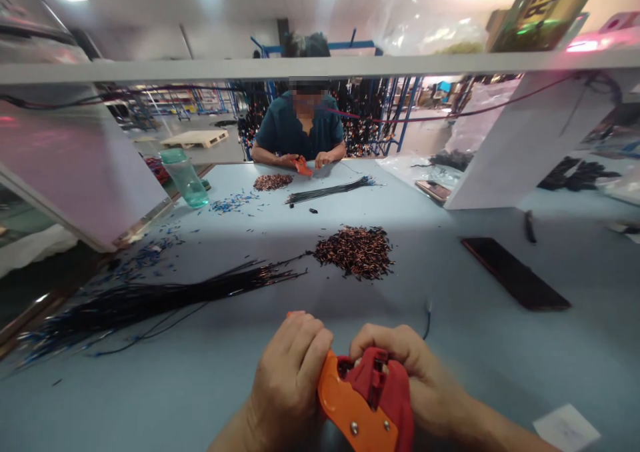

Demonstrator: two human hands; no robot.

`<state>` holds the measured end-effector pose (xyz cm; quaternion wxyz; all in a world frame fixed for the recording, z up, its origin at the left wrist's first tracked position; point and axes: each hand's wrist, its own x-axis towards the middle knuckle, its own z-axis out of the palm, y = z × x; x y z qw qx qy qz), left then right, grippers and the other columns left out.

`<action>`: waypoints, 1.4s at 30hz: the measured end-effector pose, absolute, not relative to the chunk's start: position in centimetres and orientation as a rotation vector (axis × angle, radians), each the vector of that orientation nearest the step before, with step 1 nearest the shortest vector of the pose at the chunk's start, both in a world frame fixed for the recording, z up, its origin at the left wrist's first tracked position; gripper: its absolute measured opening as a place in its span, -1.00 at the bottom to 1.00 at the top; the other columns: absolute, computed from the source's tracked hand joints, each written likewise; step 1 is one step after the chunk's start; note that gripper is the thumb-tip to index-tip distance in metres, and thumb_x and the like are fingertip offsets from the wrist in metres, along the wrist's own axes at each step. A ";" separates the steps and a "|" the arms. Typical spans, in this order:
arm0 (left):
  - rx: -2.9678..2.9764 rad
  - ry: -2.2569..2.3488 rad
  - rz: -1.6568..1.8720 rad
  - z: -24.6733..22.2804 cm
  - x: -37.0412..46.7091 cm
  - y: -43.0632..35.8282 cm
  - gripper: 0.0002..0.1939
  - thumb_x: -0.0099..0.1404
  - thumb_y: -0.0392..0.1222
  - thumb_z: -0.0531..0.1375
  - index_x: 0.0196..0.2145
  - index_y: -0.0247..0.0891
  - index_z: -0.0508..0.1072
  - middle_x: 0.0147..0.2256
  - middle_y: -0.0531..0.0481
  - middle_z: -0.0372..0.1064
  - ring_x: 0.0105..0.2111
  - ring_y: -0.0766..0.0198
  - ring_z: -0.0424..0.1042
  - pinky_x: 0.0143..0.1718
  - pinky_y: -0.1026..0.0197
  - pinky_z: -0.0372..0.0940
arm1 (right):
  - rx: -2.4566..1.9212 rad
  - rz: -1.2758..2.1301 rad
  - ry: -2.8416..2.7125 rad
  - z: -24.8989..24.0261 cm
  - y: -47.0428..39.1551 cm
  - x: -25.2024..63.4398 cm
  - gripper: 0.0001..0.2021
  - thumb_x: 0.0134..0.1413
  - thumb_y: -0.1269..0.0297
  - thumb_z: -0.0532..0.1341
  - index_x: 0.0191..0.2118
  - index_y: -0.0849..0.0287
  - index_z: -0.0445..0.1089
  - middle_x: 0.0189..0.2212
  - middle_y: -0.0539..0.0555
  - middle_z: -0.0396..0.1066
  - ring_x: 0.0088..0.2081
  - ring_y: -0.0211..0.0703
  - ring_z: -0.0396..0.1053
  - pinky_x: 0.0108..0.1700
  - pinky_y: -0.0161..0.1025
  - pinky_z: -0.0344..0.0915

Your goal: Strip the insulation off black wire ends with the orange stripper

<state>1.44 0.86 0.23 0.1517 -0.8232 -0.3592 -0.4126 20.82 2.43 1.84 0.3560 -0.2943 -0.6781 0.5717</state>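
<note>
My left hand [293, 372] is wrapped round the handles of an orange and red hand tool [367, 399] near the bottom centre. At the tool's red jaws, the fingers of my right hand [400, 359] are pressed together; a short dark wire [428, 322] with a pale tip sticks up just behind that hand. Beyond both hands lies a heap of small black and copper pieces [356, 252]. A long bundle of black wires [165, 299] stretches across the table on the left, its blue ends at the far left.
Across the table [320, 219], a person [300, 129] holds an orange tool [303, 166] behind a wire bundle [330, 190]. A black phone [515, 273] lies right, a green bottle [185, 177] stands left. A white shelf [350, 67] crosses above; its panel [495, 152] stands right.
</note>
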 end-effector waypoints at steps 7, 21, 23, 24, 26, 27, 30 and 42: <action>-2.353 -1.062 -1.196 0.4 1.5 0.9 -0.85 0.29 -0.42 0.05 -0.20 -0.37 0.36 -0.36 -0.22 0.45 -0.33 0.11 0.44 -0.19 -0.03 0.45 | -0.796 1.526 -1.730 2.2 2.4 20.5 -0.88 0.08 0.39 0.20 -0.47 0.19 0.33 -0.58 -0.10 0.24 -0.54 -0.37 0.11 -0.51 -0.46 0.13; -2.393 -1.107 -1.152 0.4 1.4 0.8 -0.79 0.23 -0.51 0.04 -0.21 -0.35 0.34 -0.38 -0.18 0.39 -0.36 0.13 0.36 -0.28 0.02 0.39 | -0.834 1.518 -1.732 2.2 2.2 20.4 -0.88 0.05 0.40 0.19 -0.50 0.20 0.33 -0.59 -0.10 0.22 -0.54 -0.37 0.07 -0.51 -0.44 0.11; -2.413 -1.114 -1.149 0.6 1.5 0.8 -0.81 0.24 -0.51 0.03 -0.24 -0.34 0.34 -0.41 -0.14 0.37 -0.40 0.16 0.31 -0.35 0.08 0.35 | -0.849 1.513 -1.735 2.2 2.2 20.3 -0.88 0.04 0.39 0.19 -0.50 0.21 0.33 -0.59 -0.10 0.22 -0.54 -0.37 0.07 -0.51 -0.44 0.11; -2.418 -1.116 -1.151 0.7 1.5 0.8 -0.82 0.24 -0.50 0.03 -0.25 -0.33 0.33 -0.43 -0.13 0.35 -0.42 0.18 0.29 -0.38 0.11 0.33 | -0.853 1.506 -1.737 2.2 2.2 20.3 -0.87 0.04 0.39 0.19 -0.50 0.20 0.32 -0.59 -0.10 0.22 -0.54 -0.37 0.07 -0.51 -0.44 0.11; -2.416 -1.117 -1.155 0.8 1.6 0.8 -0.83 0.26 -0.49 0.02 -0.28 -0.31 0.33 -0.46 -0.09 0.32 -0.46 0.21 0.25 -0.42 0.16 0.28 | -0.852 1.492 -1.741 2.4 2.3 20.2 -0.86 0.03 0.39 0.19 -0.52 0.20 0.31 -0.60 -0.10 0.21 -0.55 -0.37 0.06 -0.52 -0.43 0.10; -2.412 -1.126 -1.153 0.8 1.6 0.8 -0.84 0.26 -0.48 0.03 -0.29 -0.31 0.33 -0.47 -0.07 0.32 -0.47 0.22 0.24 -0.44 0.17 0.26 | -0.851 1.485 -1.742 2.4 2.3 20.2 -0.86 0.02 0.38 0.19 -0.53 0.20 0.30 -0.61 -0.10 0.20 -0.55 -0.37 0.05 -0.52 -0.43 0.09; -2.408 -1.150 -1.148 0.7 1.6 0.8 -0.85 0.26 -0.47 0.04 -0.33 -0.30 0.33 -0.49 -0.05 0.31 -0.49 0.23 0.23 -0.45 0.19 0.22 | -0.852 1.471 -1.751 2.7 2.3 20.1 -0.84 0.00 0.39 0.18 -0.56 0.19 0.26 -0.62 -0.11 0.16 -0.56 -0.37 0.02 -0.53 -0.42 0.08; -2.385 -1.150 -1.119 1.4 1.9 0.7 -0.84 0.29 -0.44 0.08 -0.42 -0.26 0.31 -0.57 -0.01 0.30 -0.56 0.24 0.23 -0.49 0.22 0.15 | -0.883 1.497 -1.757 3.0 2.2 20.1 -0.81 0.01 0.37 0.14 -0.58 0.18 0.20 -0.62 -0.10 0.14 -0.53 -0.35 0.03 -0.50 -0.40 0.08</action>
